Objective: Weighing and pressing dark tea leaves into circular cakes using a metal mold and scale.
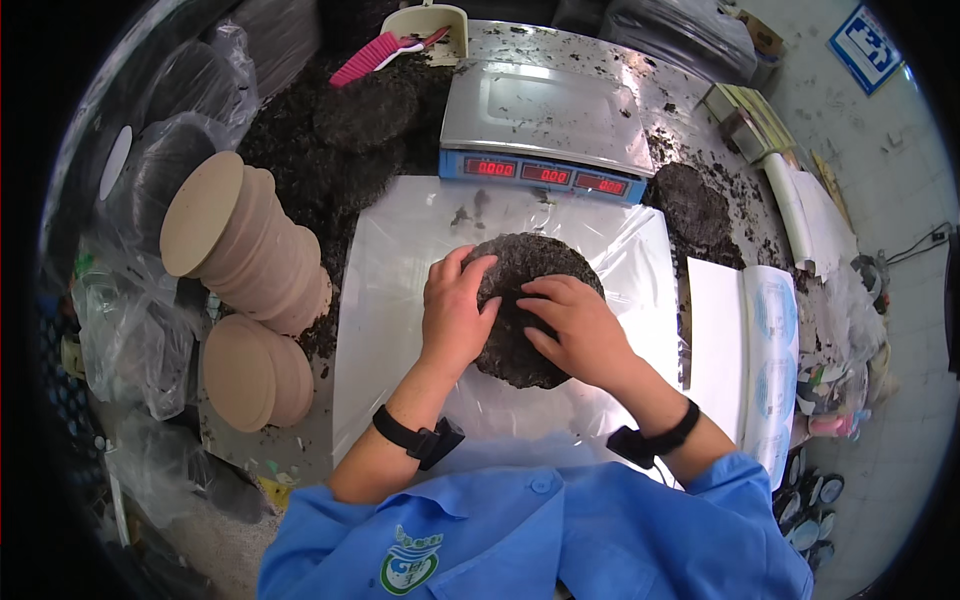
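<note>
A round cake of dark, flaky dried seaweed lies flat on a sheet of transparent plastic film in front of me. My left hand rests at the cake's left edge, its fingers spread onto the upper surface. Over the right half, my right hand touches the top with its fingertips, fingers apart. Neither hand is closed around the cake. Its middle and part of its right side are covered by my right hand. Each wrist wears a black strap with a small box.
Beyond the film stands a digital scale with lit red displays. Left are stacks of round beige discs and a loose dark seaweed heap. Another cake and a printed label roll lie right. A dustpan holds a pink-handled brush.
</note>
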Action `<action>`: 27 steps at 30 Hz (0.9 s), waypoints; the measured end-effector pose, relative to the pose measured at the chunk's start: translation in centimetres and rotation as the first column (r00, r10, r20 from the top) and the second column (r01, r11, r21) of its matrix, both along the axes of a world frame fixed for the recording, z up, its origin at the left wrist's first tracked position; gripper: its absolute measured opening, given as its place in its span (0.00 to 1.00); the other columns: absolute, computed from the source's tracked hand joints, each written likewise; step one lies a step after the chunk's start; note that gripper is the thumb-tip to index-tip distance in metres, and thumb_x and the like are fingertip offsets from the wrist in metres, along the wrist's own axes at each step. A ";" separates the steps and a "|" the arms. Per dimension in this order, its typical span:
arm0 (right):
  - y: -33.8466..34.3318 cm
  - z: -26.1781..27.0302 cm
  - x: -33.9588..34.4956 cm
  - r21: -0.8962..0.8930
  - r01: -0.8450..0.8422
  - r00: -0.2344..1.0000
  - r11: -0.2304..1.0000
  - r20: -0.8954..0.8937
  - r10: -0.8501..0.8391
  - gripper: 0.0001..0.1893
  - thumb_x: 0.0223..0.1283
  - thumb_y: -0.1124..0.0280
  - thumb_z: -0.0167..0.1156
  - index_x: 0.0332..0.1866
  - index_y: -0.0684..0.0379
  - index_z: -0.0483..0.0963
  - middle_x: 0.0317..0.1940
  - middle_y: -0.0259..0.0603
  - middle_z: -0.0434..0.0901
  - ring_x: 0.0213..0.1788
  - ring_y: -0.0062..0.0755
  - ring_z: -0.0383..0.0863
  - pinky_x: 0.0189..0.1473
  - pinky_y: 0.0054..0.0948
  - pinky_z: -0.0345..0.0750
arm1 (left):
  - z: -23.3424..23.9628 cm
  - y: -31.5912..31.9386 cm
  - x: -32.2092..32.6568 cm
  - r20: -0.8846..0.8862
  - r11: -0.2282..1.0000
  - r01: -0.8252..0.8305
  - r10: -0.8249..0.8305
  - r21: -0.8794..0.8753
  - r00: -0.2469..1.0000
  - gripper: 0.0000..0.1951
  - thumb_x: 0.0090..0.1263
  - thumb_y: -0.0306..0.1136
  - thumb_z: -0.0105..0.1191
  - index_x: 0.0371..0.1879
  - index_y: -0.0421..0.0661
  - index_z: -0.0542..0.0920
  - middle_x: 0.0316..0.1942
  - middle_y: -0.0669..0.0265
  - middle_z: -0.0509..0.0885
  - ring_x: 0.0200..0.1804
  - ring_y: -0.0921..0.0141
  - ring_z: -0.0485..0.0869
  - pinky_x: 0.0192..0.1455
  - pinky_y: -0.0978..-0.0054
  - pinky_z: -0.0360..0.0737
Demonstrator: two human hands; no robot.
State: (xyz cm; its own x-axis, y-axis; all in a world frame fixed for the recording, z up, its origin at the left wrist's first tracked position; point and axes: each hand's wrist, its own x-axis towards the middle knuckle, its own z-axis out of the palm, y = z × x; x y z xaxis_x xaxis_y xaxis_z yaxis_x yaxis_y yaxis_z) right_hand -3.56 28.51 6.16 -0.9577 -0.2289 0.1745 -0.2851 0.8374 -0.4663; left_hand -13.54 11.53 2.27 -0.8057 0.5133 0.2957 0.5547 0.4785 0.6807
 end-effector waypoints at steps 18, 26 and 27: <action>-1.2 -1.4 -1.0 0.290 0.081 0.989 0.954 0.098 -0.114 0.21 0.52 0.56 0.65 0.47 0.60 0.81 0.62 0.52 0.74 0.71 0.49 0.66 0.74 0.49 0.58 | -0.3 2.2 0.5 -0.248 0.870 -0.099 -0.027 -0.482 0.968 0.30 0.55 0.22 0.60 0.61 0.49 0.71 0.63 0.60 0.71 0.63 0.58 0.70 0.64 0.59 0.68; -0.5 -2.4 -1.2 0.348 -0.010 0.997 0.937 0.077 -0.018 0.39 0.61 0.40 0.57 0.74 0.49 0.63 0.77 0.48 0.54 0.79 0.57 0.48 0.75 0.61 0.50 | 0.7 0.8 -0.9 0.209 0.986 0.083 -0.052 -0.143 0.977 0.35 0.59 0.21 0.56 0.70 0.42 0.63 0.69 0.53 0.69 0.72 0.55 0.66 0.74 0.54 0.60; -0.7 -2.7 -1.2 0.370 -0.033 0.989 0.929 0.145 -0.023 0.39 0.62 0.38 0.55 0.75 0.46 0.62 0.78 0.47 0.52 0.79 0.59 0.46 0.75 0.63 0.48 | 1.7 0.9 -1.2 0.100 0.992 0.034 -0.021 -0.124 0.995 0.37 0.59 0.20 0.55 0.71 0.40 0.61 0.70 0.52 0.68 0.73 0.54 0.65 0.74 0.54 0.60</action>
State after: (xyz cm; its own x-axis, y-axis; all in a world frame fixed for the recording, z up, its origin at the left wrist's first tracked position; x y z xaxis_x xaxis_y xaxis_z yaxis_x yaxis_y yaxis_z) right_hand -4.72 27.84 3.47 -0.9647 -0.2554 -0.0636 -0.2428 0.9569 -0.1596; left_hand -14.75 12.41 3.96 -0.8128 0.5636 0.1477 0.5021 0.5489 0.6683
